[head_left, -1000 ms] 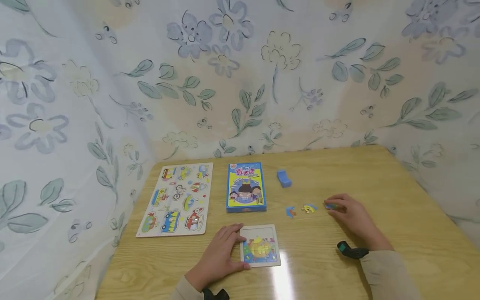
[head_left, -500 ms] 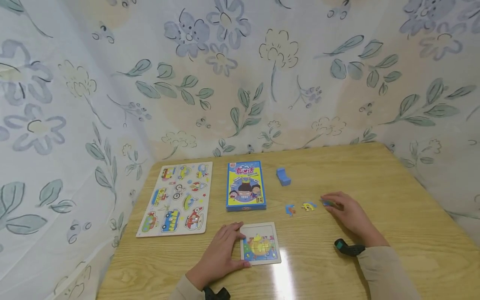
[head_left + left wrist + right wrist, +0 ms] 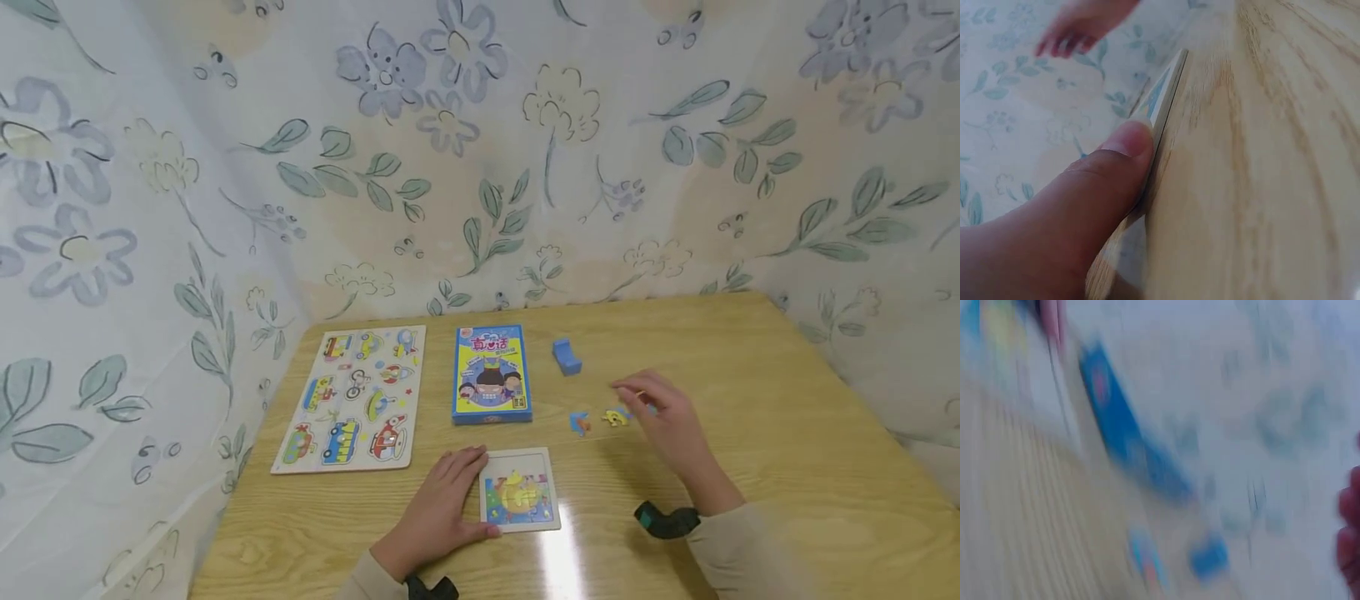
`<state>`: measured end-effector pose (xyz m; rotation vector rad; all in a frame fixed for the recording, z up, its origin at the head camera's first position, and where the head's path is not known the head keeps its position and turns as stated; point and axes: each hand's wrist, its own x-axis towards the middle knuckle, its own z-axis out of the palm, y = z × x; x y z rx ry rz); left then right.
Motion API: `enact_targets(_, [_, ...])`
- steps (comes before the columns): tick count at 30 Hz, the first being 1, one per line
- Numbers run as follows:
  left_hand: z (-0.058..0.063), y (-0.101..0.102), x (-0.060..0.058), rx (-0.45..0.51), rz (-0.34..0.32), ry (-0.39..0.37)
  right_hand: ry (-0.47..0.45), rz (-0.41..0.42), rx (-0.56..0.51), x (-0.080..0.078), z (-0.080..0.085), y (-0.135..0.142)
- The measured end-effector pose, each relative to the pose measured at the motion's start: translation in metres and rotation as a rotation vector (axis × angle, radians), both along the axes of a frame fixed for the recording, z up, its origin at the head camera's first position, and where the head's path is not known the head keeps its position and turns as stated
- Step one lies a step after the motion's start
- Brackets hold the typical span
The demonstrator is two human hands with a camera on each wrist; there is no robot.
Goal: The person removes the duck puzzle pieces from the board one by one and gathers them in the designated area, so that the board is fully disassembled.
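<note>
My left hand (image 3: 442, 508) holds a small framed jigsaw puzzle (image 3: 519, 492) at its left side, the thumb (image 3: 1132, 137) at the near corner and the fingers along the far corner. Its lower part is filled with a yellow and blue picture; a pale strip shows at the top. My right hand (image 3: 671, 421) hovers above the table, fingers bent loosely, with nothing seen between them. A bit of blue (image 3: 651, 408) shows beside its thumb. Left of this hand lie a yellow puzzle piece (image 3: 616, 417) and a blue and brown puzzle piece (image 3: 580, 423).
A wooden vehicle puzzle board (image 3: 352, 400) lies at the left of the table. Beside it is a blue and yellow card box (image 3: 491, 373) with a cartoon print. A blue curved block (image 3: 566, 357) sits behind the loose pieces. Floral cloth (image 3: 480, 167) hangs behind the table.
My right hand has risen and moved left from the rightmost piece, which its fingers were touching before. My left hand and the framed puzzle have stayed in place.
</note>
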<state>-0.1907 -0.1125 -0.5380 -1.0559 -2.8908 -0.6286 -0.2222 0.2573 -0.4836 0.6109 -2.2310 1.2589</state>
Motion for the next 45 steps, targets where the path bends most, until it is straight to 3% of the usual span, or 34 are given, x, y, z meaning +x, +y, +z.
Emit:
enact_targets(2, [0.001,-0.001,0.0,0.001,0.002,-0.001,-0.106,0.148,0.036,0.01,0.009,-0.038])
enact_targets(5, [0.0,-0.003,0.0,0.009,0.0,0.017,-0.356,0.34,0.136,0.023,0.006,-0.09])
enact_targets(7, [-0.001,-0.004,0.0,0.015,-0.004,0.034,-0.465,0.383,0.231,0.029,-0.001,-0.115])
enact_targets(9, [-0.002,-0.003,-0.001,0.019,-0.01,0.048,-0.506,0.377,0.329,0.033,-0.011,-0.131])
enact_targets(14, [-0.005,-0.001,-0.002,0.017,-0.019,0.055,-0.407,0.276,0.507,0.044,-0.028,-0.145])
enact_targets(19, [-0.005,0.0,0.0,0.009,-0.026,0.073,-0.286,0.239,0.549,0.049,-0.036,-0.148])
enact_targets(28, [-0.004,-0.001,0.001,-0.009,-0.018,0.054,-0.391,0.162,0.441,0.048,-0.039,-0.15])
enact_targets(38, [-0.003,-0.003,-0.001,-0.003,-0.012,0.024,-0.404,0.141,0.496,0.046,-0.038,-0.154])
enact_targets(45, [-0.003,-0.003,-0.001,-0.011,-0.014,0.017,-0.4,0.15,0.477,0.046,-0.04,-0.153])
